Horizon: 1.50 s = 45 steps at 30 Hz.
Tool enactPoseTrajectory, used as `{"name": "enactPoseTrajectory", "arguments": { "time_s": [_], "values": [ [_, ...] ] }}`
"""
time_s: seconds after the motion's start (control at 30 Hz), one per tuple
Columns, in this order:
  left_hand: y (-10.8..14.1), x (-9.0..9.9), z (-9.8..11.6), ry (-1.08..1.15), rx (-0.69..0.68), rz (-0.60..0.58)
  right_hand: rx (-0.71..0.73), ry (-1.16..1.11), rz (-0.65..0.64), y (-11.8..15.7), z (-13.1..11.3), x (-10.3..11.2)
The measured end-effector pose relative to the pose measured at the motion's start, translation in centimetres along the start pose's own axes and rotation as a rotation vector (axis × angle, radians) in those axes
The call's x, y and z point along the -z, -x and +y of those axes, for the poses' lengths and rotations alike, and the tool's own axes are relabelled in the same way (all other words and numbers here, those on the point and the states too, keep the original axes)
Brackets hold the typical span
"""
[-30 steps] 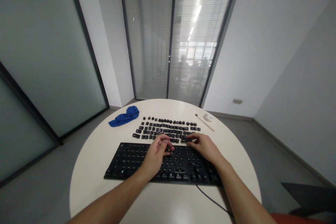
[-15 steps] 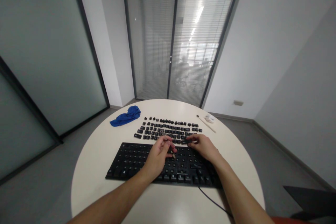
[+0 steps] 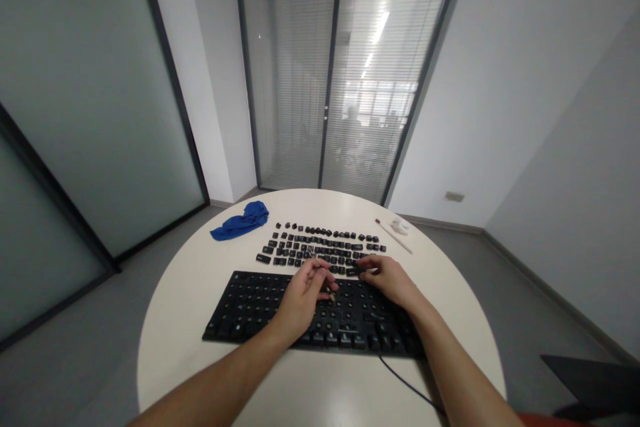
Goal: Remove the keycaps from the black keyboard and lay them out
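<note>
A black keyboard point(image 3: 260, 307) with most keycaps off lies across the round table. Behind it, loose black keycaps point(image 3: 313, 240) are laid out in rows. Over the keyboard's middle is my left hand point(image 3: 307, 287), its fingers closed round a small, thin tool point(image 3: 331, 294) whose tip points down; the rest of the tool is hidden. My right hand point(image 3: 387, 278) is at the front right of the rows, fingertips pinched at a long black keycap point(image 3: 353, 271).
A blue cloth point(image 3: 241, 221) lies at the back left of the white table point(image 3: 175, 353). At the back right are a thin brush point(image 3: 395, 237) and a crumpled white item point(image 3: 400, 226). The keyboard's cable point(image 3: 410, 385) runs toward the front right edge.
</note>
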<state>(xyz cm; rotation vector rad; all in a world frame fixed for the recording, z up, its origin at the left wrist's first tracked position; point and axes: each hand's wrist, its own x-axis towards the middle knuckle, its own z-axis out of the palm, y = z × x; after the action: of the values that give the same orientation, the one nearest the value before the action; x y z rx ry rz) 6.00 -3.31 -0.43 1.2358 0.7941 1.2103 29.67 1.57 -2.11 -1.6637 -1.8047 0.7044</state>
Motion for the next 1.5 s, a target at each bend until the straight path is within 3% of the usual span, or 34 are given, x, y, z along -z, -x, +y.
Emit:
{"name": "enactPoseTrajectory", "arguments": {
  "time_s": [0.17,0.93,1.5],
  "values": [
    [-0.1,0.1,-0.1,0.004,-0.005,-0.006,-0.005,-0.034,-0.011,0.2,-0.6,0.1],
    [-0.3,0.1,-0.4,-0.002,-0.002,-0.008,0.032,0.317,-0.079,1.0,-2.6,0.5],
    [-0.1,-0.1,-0.1,0.025,0.003,-0.004,0.043,0.417,0.016,1.4,-3.2,0.2]
  ]
}}
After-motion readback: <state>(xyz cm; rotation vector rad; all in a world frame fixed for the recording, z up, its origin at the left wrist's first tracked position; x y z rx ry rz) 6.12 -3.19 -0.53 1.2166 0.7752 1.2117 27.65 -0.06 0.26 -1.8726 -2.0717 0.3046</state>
